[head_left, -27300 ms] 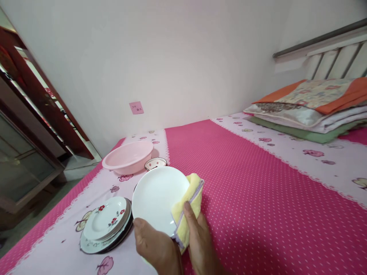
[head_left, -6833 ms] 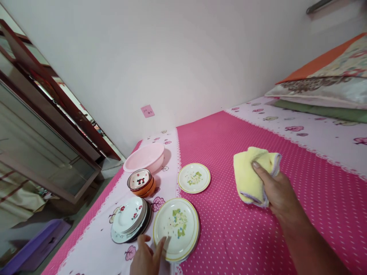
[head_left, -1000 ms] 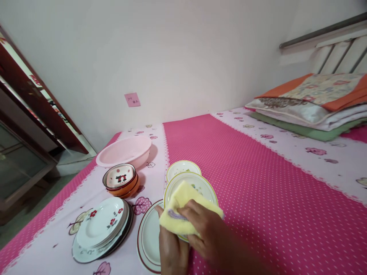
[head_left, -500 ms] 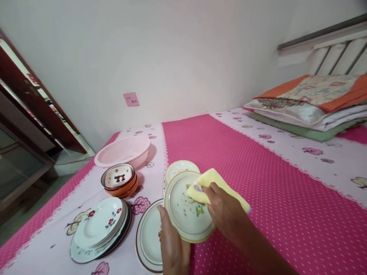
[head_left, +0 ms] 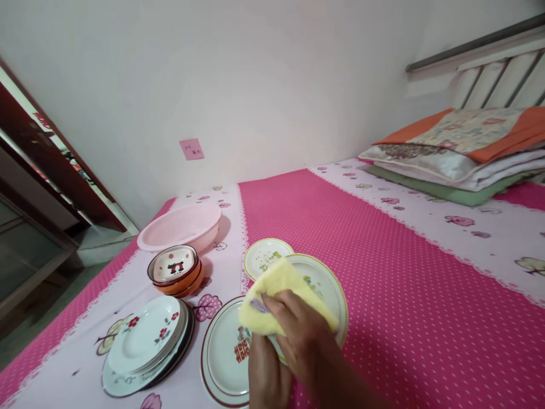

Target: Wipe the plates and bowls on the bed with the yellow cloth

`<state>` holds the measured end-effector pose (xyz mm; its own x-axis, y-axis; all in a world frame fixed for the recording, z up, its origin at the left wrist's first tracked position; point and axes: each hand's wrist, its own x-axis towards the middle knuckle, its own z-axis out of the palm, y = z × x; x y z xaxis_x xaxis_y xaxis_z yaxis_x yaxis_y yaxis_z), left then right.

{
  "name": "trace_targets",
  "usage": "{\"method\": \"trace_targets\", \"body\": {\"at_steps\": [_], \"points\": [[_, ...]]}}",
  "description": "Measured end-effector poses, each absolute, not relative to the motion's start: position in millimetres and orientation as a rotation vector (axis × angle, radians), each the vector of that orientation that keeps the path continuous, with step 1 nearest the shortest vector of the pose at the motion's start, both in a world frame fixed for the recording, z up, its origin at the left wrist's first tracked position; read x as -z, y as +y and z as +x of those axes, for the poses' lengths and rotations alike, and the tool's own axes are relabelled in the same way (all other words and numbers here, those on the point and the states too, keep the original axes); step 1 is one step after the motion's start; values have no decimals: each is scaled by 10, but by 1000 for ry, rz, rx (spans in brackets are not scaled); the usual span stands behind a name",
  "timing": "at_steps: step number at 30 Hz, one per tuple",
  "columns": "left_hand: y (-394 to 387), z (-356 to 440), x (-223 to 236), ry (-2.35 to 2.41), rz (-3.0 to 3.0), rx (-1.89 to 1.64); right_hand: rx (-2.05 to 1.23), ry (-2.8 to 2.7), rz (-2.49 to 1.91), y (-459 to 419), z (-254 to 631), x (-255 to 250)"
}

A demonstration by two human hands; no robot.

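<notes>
My left hand (head_left: 267, 376) grips the near edge of a cream plate with a yellow rim and green pattern (head_left: 327, 284), holding it tilted above the bed. My right hand (head_left: 300, 332) presses a folded yellow cloth (head_left: 276, 292) against the plate's face, covering most of its left half. A red-rimmed white plate with red characters (head_left: 223, 355) lies on the cover just under my hands. A small plate with the same green pattern (head_left: 266, 255) lies flat just beyond.
A stack of flowered plates (head_left: 142, 343) sits at the left, with stacked orange bowls (head_left: 176, 272) and a pink basin (head_left: 179, 226) behind it. Folded bedding (head_left: 460, 156) lies at the far right by the headboard. The bed's left edge drops to the floor.
Over the last second my right hand swept the yellow cloth across the held plate to the right and back to its left half. The plate tilted and shifted slightly right.
</notes>
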<state>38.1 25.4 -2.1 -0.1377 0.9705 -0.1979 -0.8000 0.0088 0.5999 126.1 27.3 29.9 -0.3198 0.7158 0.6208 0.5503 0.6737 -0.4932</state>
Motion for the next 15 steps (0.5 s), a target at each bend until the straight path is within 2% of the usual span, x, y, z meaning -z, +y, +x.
{"method": "trace_targets", "body": {"at_steps": [9, 15], "points": [[231, 493, 85, 459, 262, -1335, 97, -1864, -1270, 572, 1781, -369], [302, 314, 56, 463, 205, -1495, -1, -1943, -1508, 611, 1901, -286]]}}
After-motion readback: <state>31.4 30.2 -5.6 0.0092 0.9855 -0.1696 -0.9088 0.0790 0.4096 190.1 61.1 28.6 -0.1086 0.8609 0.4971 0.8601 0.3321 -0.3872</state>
